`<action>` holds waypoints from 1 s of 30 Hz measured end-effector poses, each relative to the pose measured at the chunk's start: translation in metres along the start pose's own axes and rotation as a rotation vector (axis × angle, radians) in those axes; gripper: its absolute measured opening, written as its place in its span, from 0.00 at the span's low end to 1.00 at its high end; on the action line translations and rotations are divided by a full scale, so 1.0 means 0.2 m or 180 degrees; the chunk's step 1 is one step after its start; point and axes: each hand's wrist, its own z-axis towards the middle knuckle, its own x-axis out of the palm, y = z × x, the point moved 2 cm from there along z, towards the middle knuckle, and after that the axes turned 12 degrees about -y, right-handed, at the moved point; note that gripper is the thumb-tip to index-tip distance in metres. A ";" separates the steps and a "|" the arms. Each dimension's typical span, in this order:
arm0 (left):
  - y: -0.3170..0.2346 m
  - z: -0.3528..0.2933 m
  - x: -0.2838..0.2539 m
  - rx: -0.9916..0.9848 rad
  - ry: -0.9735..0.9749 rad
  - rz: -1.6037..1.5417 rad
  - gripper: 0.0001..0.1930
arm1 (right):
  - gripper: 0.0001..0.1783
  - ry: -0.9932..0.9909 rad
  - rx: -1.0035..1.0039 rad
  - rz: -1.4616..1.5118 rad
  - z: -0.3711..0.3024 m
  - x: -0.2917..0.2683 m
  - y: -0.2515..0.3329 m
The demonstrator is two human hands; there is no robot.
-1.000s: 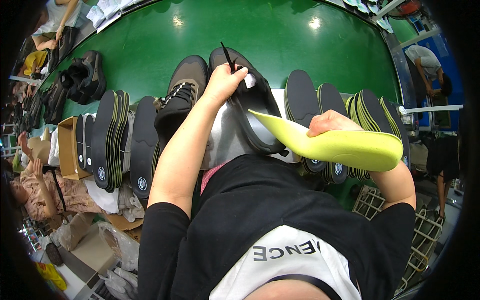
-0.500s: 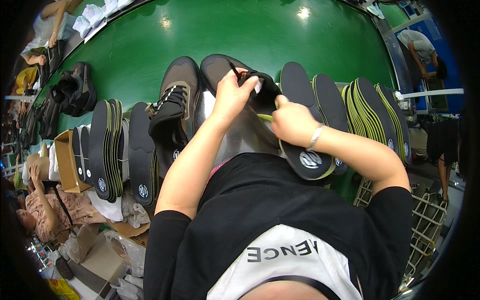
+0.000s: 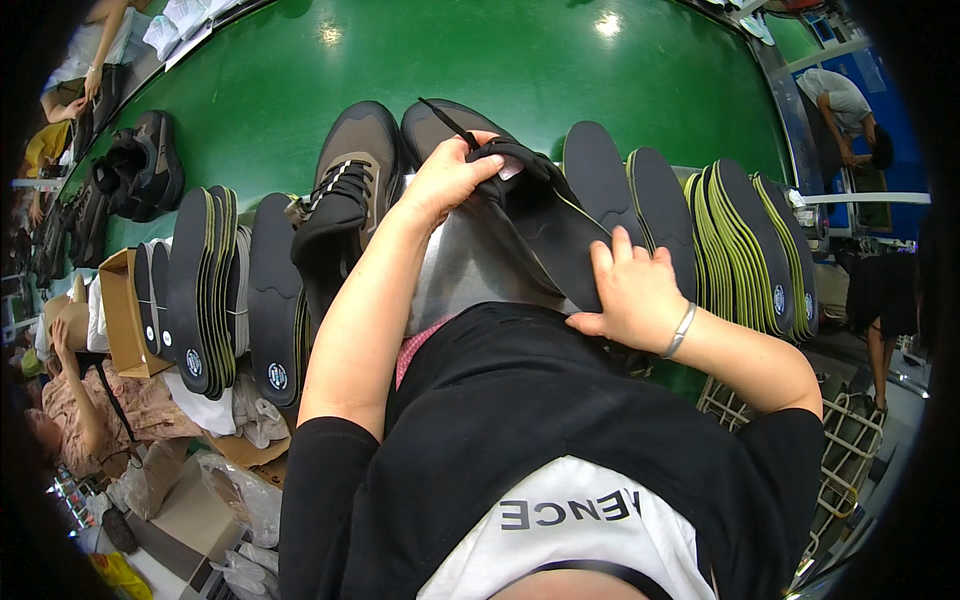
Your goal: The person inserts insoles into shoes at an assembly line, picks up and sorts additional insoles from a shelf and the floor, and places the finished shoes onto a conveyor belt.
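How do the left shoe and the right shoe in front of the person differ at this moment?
The right shoe is gripped at its opening by the left hand; the left shoe is not gripped.
The left shoe's crossed laces show plainly, while the right shoe's lacing is mostly hidden, with one lace end sticking up.
Both are brown and black, toes pointing away from the person.

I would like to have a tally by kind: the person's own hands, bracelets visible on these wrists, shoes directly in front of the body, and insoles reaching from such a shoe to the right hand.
Hands: 2 (left hand, right hand)
Bracelets: 1 (silver-coloured bracelet)
Shoes: 2 (left shoe, right shoe)
Insoles: 1 (black-topped insole)
Total: 6
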 end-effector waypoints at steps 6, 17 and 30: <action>0.00 0.00 0.00 -0.0067 -0.0031 0.0105 0.16 | 0.20 0.0143 0.0019 0.0333 0.03 -0.03 -0.03; 0.02 0.01 0.00 -0.0073 -0.0076 -0.0027 0.16 | 0.11 -0.0516 -0.0331 0.0549 0.10 0.03 -0.02; 0.03 -0.01 0.02 0.0153 -0.0361 0.0105 0.14 | 0.10 -0.0320 -0.0600 0.0101 0.42 0.34 0.10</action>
